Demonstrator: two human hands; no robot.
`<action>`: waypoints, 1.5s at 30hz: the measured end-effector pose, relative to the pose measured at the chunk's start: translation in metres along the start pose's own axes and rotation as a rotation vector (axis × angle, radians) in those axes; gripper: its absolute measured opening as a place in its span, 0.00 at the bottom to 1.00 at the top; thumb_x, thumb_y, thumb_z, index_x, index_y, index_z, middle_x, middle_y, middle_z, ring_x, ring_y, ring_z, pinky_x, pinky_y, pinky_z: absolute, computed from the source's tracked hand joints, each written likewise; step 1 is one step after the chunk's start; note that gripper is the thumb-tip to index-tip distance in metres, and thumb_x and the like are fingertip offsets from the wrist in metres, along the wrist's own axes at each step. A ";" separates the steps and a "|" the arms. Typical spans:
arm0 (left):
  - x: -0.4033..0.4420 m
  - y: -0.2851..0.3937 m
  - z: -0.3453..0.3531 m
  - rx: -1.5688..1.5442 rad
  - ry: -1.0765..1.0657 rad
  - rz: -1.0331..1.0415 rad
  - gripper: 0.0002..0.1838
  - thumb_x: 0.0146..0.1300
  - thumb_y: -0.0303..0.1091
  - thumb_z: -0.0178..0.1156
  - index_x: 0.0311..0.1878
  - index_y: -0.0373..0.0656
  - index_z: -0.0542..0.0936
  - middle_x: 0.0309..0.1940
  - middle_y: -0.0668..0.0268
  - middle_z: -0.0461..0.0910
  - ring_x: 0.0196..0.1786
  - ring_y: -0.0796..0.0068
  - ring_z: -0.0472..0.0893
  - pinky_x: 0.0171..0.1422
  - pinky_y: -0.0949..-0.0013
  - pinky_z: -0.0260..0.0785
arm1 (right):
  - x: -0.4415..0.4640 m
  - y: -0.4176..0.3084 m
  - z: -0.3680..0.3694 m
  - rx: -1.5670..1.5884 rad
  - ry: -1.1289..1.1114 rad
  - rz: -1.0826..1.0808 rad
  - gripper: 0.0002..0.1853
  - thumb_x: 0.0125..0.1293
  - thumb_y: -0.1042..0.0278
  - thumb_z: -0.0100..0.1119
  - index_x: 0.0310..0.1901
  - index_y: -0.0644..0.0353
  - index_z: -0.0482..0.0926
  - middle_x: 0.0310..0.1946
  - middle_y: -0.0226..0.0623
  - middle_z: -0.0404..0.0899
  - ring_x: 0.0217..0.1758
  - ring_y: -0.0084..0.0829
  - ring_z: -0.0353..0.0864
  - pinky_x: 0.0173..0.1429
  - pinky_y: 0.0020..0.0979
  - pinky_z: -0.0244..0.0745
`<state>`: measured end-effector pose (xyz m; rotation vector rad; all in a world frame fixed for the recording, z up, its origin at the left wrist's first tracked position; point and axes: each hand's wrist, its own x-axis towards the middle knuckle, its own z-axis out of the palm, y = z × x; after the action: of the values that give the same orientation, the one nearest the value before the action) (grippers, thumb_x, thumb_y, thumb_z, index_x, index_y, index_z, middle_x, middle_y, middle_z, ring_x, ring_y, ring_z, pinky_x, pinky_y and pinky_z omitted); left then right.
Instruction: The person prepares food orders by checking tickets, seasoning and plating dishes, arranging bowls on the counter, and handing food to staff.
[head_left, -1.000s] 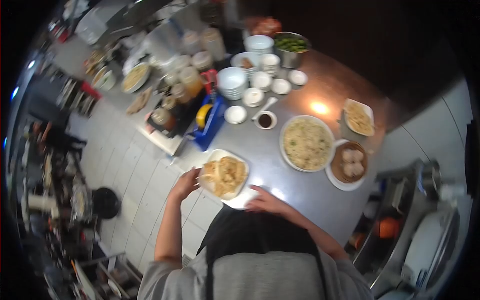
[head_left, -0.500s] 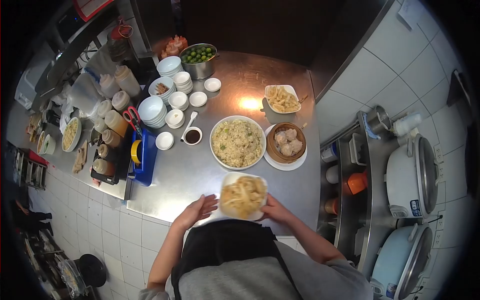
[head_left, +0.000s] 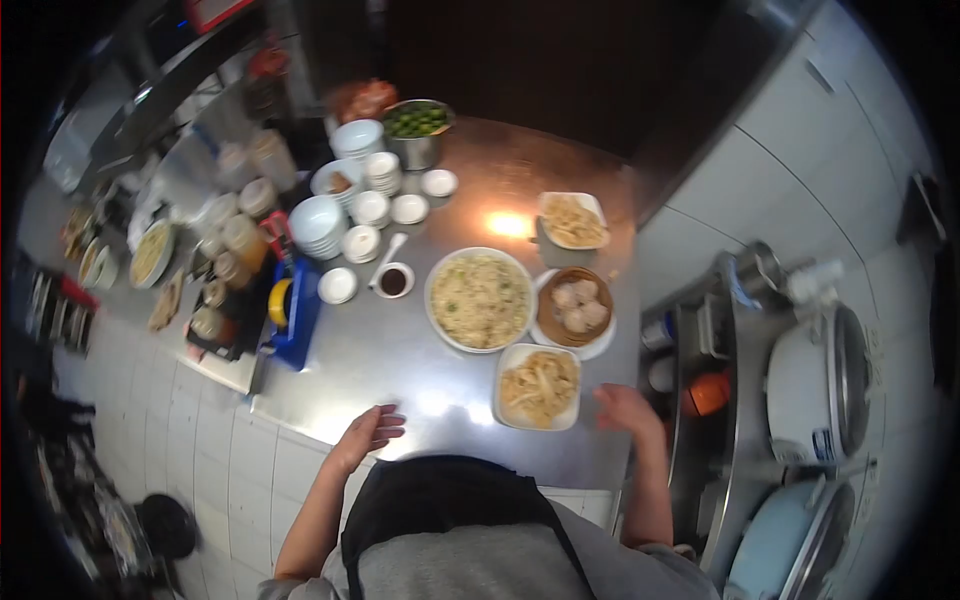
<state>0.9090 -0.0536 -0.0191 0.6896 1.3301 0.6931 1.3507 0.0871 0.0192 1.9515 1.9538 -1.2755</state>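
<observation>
A square white dish of pale fried food strips (head_left: 539, 388) rests on the steel counter near its front edge. Just right of that dish, and apart from it, is my right hand (head_left: 622, 408), empty and slightly blurred, with fingers apart. My left hand (head_left: 372, 436) hovers at the counter's front edge, fingers stretched out and holding nothing. Beyond the dish stand a large round bowl of fried rice (head_left: 480, 300) and a bamboo steamer of dumplings (head_left: 576, 306) on a white plate. A second square dish of similar strips (head_left: 573, 221) lies farther back.
Left of the rice are a small cup of dark sauce (head_left: 394, 281), a white spoon (head_left: 388, 257) and stacked white bowls (head_left: 318, 226). A blue caddy (head_left: 296, 318) and sauce bottles (head_left: 244, 240) line the left. A pot of green limes (head_left: 416, 130) stands behind; shelves (head_left: 735, 400) flank the right.
The square dish has gone from my right hand to the counter, forward and right. My right hand has let go and moved right; my left hand has shifted slightly left.
</observation>
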 end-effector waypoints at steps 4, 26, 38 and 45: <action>-0.031 -0.033 -0.024 -0.022 0.065 -0.012 0.32 0.68 0.58 0.35 0.63 0.43 0.66 0.52 0.61 0.75 0.51 0.69 0.76 0.55 0.66 0.67 | -0.049 -0.082 -0.024 0.342 -0.045 -0.086 0.23 0.69 0.53 0.44 0.55 0.64 0.71 0.25 0.38 0.80 0.24 0.26 0.81 0.27 0.23 0.71; -0.288 -0.310 -0.314 0.007 0.720 -0.391 0.27 0.65 0.50 0.46 0.60 0.40 0.66 0.44 0.59 0.80 0.39 0.69 0.81 0.34 0.67 0.65 | 0.056 -0.391 0.228 -0.149 0.119 -0.772 0.09 0.54 0.68 0.54 0.33 0.61 0.82 0.29 0.45 0.81 0.35 0.41 0.81 0.42 0.35 0.74; -0.199 -0.379 -0.314 -0.064 0.678 -0.531 0.26 0.64 0.50 0.48 0.58 0.42 0.68 0.41 0.60 0.80 0.39 0.67 0.81 0.33 0.57 0.67 | 0.271 -0.385 0.098 -0.256 0.637 -0.376 0.28 0.48 0.69 0.62 0.55 0.57 0.70 0.53 0.51 0.67 0.53 0.51 0.72 0.53 0.43 0.74; -0.156 -0.321 -0.308 -0.054 0.699 -0.461 0.26 0.64 0.50 0.48 0.58 0.41 0.68 0.41 0.60 0.79 0.39 0.66 0.81 0.34 0.56 0.67 | 0.334 -0.390 0.078 -0.250 0.552 -0.427 0.39 0.36 0.64 0.69 0.56 0.56 0.69 0.53 0.52 0.67 0.54 0.49 0.71 0.57 0.43 0.71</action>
<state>0.6036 -0.3588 -0.2082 0.0612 2.0151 0.6045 0.9187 0.3683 -0.0470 1.9646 2.7432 -0.5151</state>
